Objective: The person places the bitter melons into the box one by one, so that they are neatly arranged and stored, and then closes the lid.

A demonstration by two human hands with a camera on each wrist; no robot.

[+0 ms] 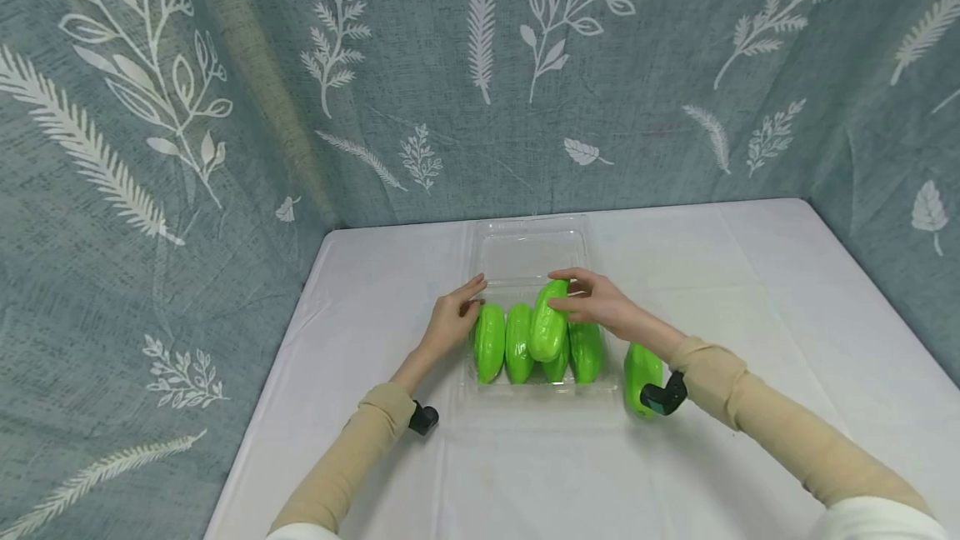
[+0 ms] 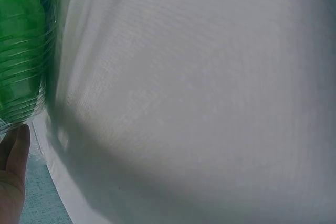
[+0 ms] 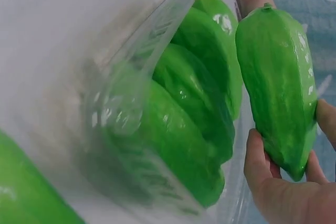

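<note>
My right hand grips a glossy green papaya by its tapered end, thumb and fingers around it. That papaya is held above a clear plastic clamshell container whose lid lies folded back. Inside sit several more papayas side by side, the leftmost papaya close to the left wall. The held one partly covers another papaya. At the container's far left corner is my left hand; its fairly straight fingers touch the plastic wall.
One more papaya lies on the table to the right of the container, under my right wrist and partly behind its black wrist camera. A white cloth covers the table. Leaf-patterned blue-green curtains stand behind and at both sides.
</note>
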